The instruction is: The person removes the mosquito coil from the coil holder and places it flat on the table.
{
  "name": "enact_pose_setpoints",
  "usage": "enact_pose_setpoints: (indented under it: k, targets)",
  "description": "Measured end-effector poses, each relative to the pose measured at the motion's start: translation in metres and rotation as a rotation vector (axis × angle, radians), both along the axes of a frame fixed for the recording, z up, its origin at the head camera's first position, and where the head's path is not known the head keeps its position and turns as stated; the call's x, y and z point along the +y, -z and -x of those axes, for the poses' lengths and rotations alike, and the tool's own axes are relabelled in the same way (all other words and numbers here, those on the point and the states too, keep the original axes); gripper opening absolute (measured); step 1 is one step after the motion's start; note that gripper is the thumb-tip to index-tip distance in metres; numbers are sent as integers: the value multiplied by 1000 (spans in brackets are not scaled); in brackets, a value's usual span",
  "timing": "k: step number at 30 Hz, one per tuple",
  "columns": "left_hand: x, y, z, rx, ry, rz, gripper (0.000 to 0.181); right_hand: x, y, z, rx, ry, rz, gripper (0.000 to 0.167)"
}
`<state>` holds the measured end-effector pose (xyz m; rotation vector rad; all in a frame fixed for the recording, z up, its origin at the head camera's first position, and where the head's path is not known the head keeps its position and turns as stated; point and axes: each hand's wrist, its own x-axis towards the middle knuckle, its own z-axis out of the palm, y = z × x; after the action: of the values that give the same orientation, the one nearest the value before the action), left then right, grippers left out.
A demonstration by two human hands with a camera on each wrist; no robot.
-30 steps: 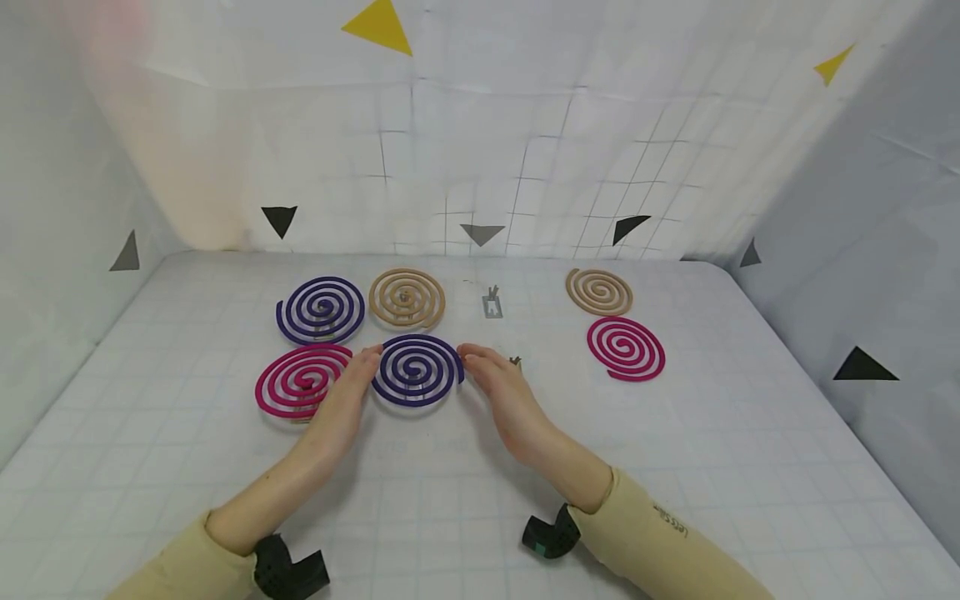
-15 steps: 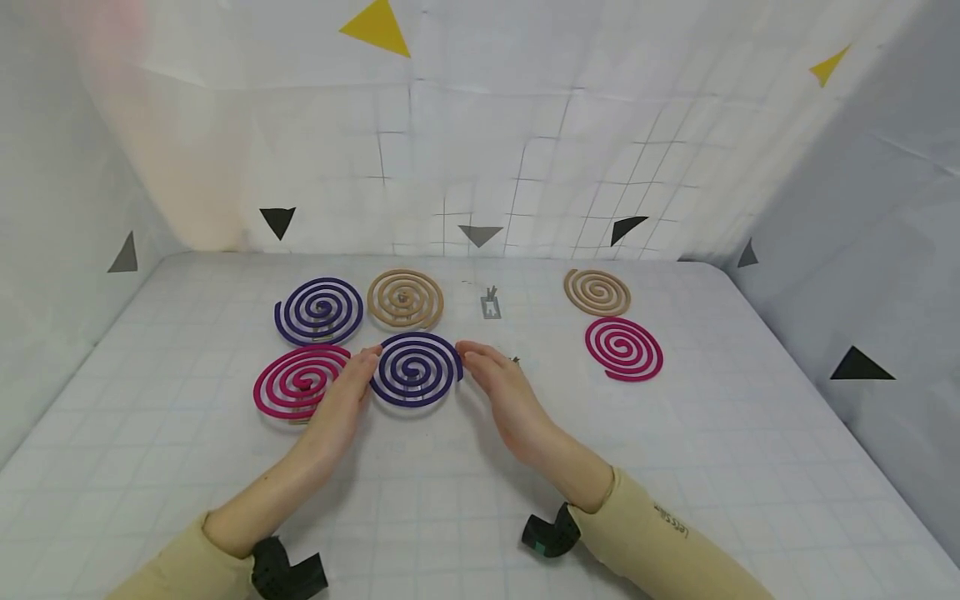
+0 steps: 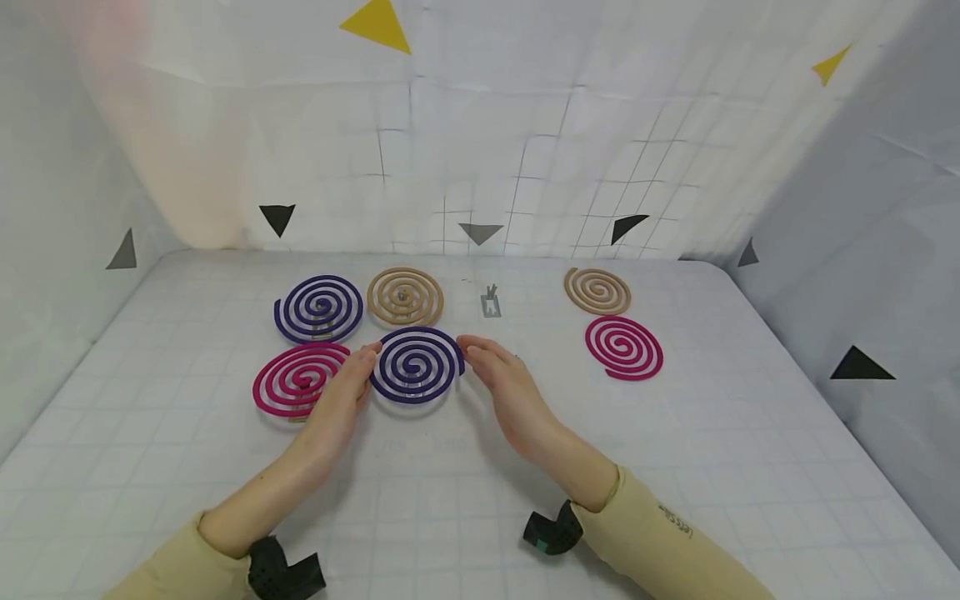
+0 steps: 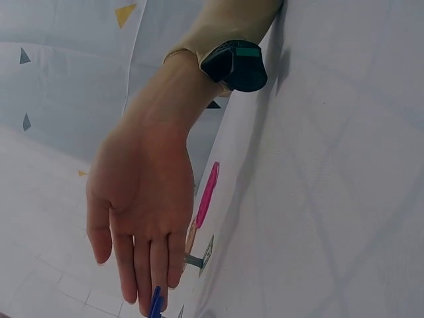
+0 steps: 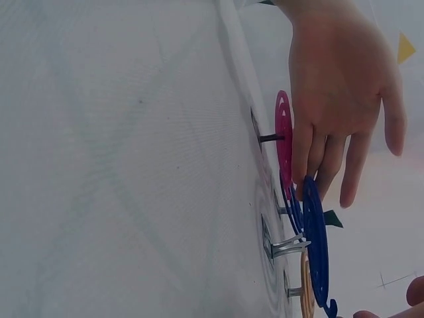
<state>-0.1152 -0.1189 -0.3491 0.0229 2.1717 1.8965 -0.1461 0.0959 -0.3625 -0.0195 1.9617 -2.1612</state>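
Note:
A dark blue mosquito coil [image 3: 416,365] rests on a small metal stand [image 5: 288,246] a little above the table, between both hands. My left hand [image 3: 341,408] has its fingers straight, tips at the coil's left edge. Opposite, the straight fingers of my right hand [image 3: 517,404] are at its right edge. Both palms face inward; neither hand is curled round the coil. My left hand partly covers a pink coil [image 3: 281,383], also on a stand. In the left wrist view, the blue coil [image 4: 156,303] is seen edge-on at the fingertips.
Behind are another blue coil [image 3: 318,308] and a tan coil [image 3: 405,297], both raised on stands. A bare metal stand [image 3: 491,302] lies right of them. Farther right lie a tan coil [image 3: 597,291] and a pink coil [image 3: 624,347]. White sheeting [image 3: 480,125] encloses the table.
Both hands and the blue coil have shifted very slightly away from the body. A small metal piece beside the right hand is now almost wholly hidden. The other coils stay put.

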Motion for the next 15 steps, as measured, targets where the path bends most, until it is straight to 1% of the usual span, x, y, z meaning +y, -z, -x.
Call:
enact_pose_setpoints:
  k: [3,8,15]
  targets:
    - [0,-1,0,-3,1,5,61,0,-1,0,-6,-3,1,43]
    - [0,-1,-1,8,11,-10,62,0,-4,-1,-13,-4,11,43]
    - [-1,-1,-2,14,19,3,64,0,-4,-2,-18,-10,11,43]
